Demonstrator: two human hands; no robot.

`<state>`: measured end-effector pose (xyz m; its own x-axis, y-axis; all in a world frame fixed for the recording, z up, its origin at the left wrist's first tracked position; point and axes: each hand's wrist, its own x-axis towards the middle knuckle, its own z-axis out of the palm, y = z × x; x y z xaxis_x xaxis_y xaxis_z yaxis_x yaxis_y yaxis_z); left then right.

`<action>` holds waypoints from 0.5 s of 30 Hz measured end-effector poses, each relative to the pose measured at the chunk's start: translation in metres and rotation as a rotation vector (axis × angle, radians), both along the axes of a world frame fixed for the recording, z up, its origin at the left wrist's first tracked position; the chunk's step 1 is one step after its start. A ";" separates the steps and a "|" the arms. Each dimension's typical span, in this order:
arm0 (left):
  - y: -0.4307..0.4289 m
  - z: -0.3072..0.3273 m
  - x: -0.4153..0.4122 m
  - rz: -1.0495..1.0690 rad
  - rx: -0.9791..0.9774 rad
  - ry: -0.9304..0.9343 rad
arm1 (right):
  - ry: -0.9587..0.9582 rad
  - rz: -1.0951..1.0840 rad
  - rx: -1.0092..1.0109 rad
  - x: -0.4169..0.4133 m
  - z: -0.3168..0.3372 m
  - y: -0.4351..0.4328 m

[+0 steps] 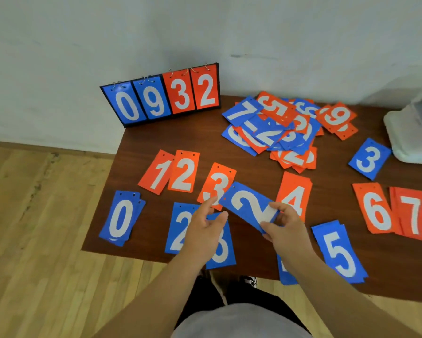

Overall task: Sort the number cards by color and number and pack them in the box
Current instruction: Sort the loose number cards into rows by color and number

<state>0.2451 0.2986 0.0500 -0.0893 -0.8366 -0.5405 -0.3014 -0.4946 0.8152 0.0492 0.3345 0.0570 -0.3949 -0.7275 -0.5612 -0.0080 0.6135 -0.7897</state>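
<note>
Blue 2 card (247,206) is mid-frame, lifted off the counter (156,140) and tilted. The right hand (285,228) pinches its lower-right end btwn thumb and fingers. The left hand (205,223) is just beside the card's other end, fingers loosely spread and gripping nothing; the index tip is at the card edge, contact can't tell. Likely destination is the blue 2 pile (179,228), lower left of it.

Progress, est.: roughly halfway through sorting, packing not begun.
- Laid out, red row: red 1 (156,175), red 2 (184,174), red 3 (217,181), red 4 (295,191), red 6 (373,208), red 7 (412,213).
- Blue row, btm: blue 0 (121,220), blue 3 (221,250) partly under the left hand, blue 5 (339,252). One more blue card sits under the right arm, number hidden.
- Left to do: the mixed heap (278,128) at upper right, red and blue overlapping, plus a stray blue 3 card (368,158) at right.

Containers: a white plastic thing (415,132) at the right edge, cut off by the frame. It may be the box, can't tell; no cards seen in it. A flip scoreboard (161,96) reading 0932 stands at the counter's back edge, its cards on rings.
</note>
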 end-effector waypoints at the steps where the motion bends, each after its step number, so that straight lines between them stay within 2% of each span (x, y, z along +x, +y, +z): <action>1: 0.002 0.004 -0.001 0.055 0.055 0.055 | 0.003 0.021 0.002 0.012 0.000 -0.003; 4: -0.002 0.004 0.005 0.223 0.104 0.151 | 0.011 0.119 0.013 0.044 0.001 -0.010; 6: -0.009 0.001 0.018 0.258 0.076 0.106 | 0.014 0.176 0.036 0.061 0.003 -0.014; 10: -0.030 -0.010 0.067 0.047 0.036 -0.065 | 0.145 0.287 0.073 0.077 0.007 -0.018; 15: -0.035 -0.035 0.120 -0.250 0.028 -0.248 | 0.252 0.271 0.147 0.062 0.001 -0.005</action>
